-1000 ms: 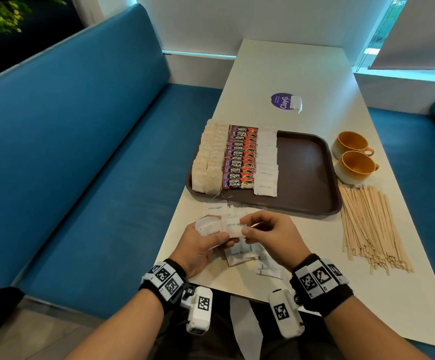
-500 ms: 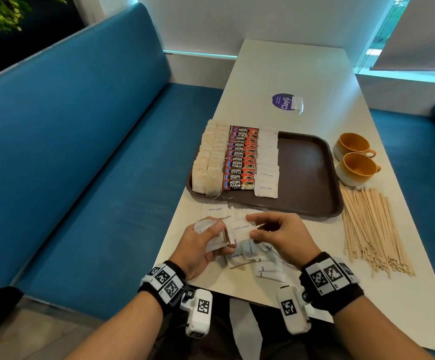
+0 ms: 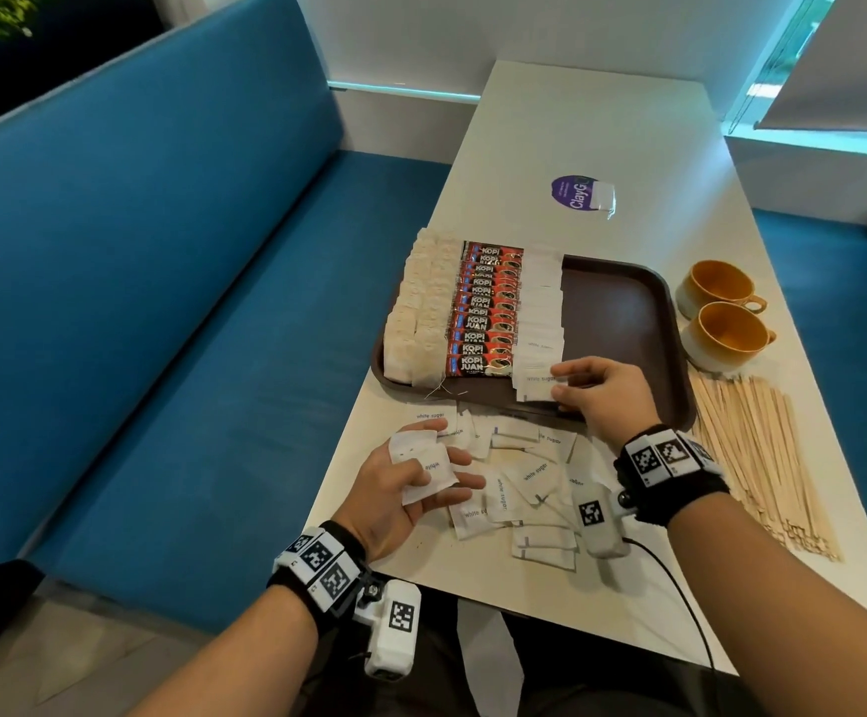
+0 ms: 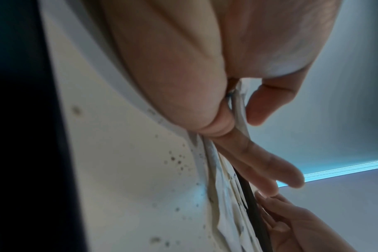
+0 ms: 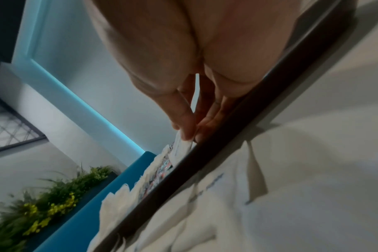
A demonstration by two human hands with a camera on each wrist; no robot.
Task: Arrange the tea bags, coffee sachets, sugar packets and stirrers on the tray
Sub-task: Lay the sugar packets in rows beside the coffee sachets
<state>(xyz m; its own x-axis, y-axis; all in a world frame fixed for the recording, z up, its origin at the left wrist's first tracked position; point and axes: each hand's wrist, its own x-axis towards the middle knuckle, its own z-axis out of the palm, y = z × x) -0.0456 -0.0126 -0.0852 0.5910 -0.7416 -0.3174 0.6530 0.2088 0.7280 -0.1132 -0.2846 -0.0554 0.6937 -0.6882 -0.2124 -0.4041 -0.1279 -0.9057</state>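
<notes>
A dark brown tray (image 3: 622,323) holds a column of tea bags (image 3: 421,313), a column of red coffee sachets (image 3: 485,313) and a column of white sugar packets (image 3: 542,313). My right hand (image 3: 558,388) pinches a sugar packet (image 3: 537,388) at the near end of that column, just inside the tray's front rim (image 5: 237,136). My left hand (image 3: 431,473) grips a small stack of sugar packets (image 3: 423,465) above the table's near left edge; the stack (image 4: 240,109) sits between thumb and fingers. Loose sugar packets (image 3: 524,483) lie scattered between my hands. Wooden stirrers (image 3: 762,458) lie right of the tray.
Two yellow cups (image 3: 721,313) stand right of the tray, beyond the stirrers. A purple sticker (image 3: 573,194) is farther up the white table (image 3: 602,121). A blue bench (image 3: 162,302) runs along the left, and the right half of the tray is bare.
My right hand took a sugar packet from the stack in my left hand and carried it forward onto the tray's sugar column. The left hand stayed near the table edge with its stack.
</notes>
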